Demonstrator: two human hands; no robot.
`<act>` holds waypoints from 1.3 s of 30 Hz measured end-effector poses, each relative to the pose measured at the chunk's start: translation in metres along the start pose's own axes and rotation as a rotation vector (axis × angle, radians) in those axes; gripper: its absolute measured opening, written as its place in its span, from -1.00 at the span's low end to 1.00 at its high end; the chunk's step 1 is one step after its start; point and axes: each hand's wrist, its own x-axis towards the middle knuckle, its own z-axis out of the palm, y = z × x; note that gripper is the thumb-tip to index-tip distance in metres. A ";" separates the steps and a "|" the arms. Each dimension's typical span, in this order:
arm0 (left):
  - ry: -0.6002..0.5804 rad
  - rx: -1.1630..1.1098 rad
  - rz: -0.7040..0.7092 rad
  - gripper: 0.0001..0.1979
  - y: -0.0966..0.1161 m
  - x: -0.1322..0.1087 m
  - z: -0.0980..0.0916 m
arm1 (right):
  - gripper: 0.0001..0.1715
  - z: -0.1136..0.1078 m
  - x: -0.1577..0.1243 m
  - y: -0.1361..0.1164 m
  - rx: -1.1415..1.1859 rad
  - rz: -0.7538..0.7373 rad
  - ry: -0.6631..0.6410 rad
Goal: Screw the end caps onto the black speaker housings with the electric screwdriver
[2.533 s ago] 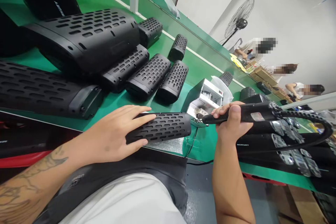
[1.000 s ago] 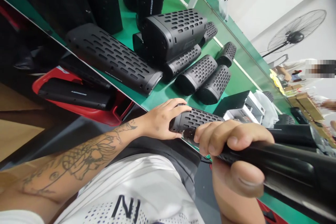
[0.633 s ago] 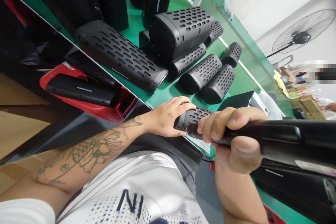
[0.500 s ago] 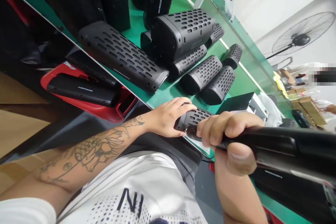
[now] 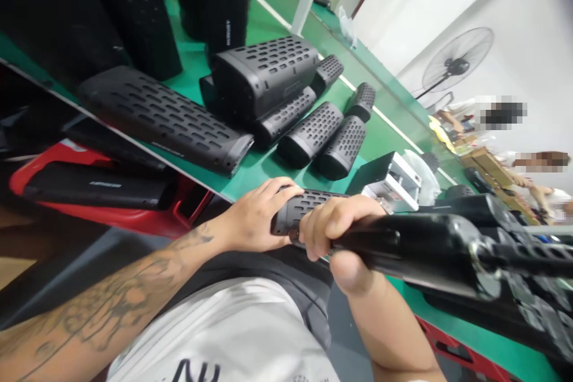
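Note:
My left hand (image 5: 253, 218) lies curled over the near end of a small black perforated speaker shell (image 5: 298, 209) at the front edge of the green bench (image 5: 268, 164), pressing it down. My right hand (image 5: 338, 236) is wrapped round a black powered screwdriver (image 5: 416, 248) with a thick cable running off to the right. The tool's tip sits at the shell's near end, hidden behind my fingers.
Several black perforated shells lie on the bench: a long one (image 5: 165, 119), a big one (image 5: 264, 74) and short ones (image 5: 308, 134). A white box (image 5: 391, 182) stands to the right. A red crate (image 5: 107, 191) sits below. Other people work at the far right beside a fan (image 5: 454, 62).
My view swung left and tilted since 2.5 s ago. My right hand brought the screwdriver from the shell's far end toward its near end, close to my left hand, which stayed on the shell.

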 end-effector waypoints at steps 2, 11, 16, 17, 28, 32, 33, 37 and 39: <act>0.063 0.083 -0.042 0.05 0.015 -0.019 0.011 | -0.64 -0.015 -0.003 -0.015 0.111 -0.027 0.012; 0.038 0.242 0.138 -0.14 0.075 -0.077 0.040 | -0.58 -0.151 -0.005 -0.050 -0.357 -0.220 0.732; -0.171 0.135 0.327 -0.13 0.071 -0.074 0.035 | -0.58 -0.186 -0.012 -0.014 -0.428 -0.167 0.804; -0.216 0.122 0.403 -0.16 0.068 -0.068 0.034 | -0.57 -0.188 -0.015 -0.009 -0.426 -0.146 0.800; -0.670 0.357 0.515 0.20 0.061 0.103 0.005 | -0.65 -0.188 -0.032 -0.017 -0.346 -0.159 0.769; -0.480 0.508 0.313 0.10 0.062 0.102 0.018 | -0.71 -0.171 -0.041 -0.053 -0.275 -0.257 0.755; -0.441 0.547 0.258 0.08 0.062 0.101 0.021 | -0.68 -0.164 -0.043 -0.063 -0.253 -0.272 0.732; -0.389 0.632 0.123 0.10 0.067 0.101 0.027 | -0.63 -0.133 -0.050 -0.087 -0.133 -0.219 0.566; -0.386 0.621 0.108 0.12 0.069 0.102 0.028 | -0.64 -0.120 -0.051 -0.084 -0.082 -0.172 0.524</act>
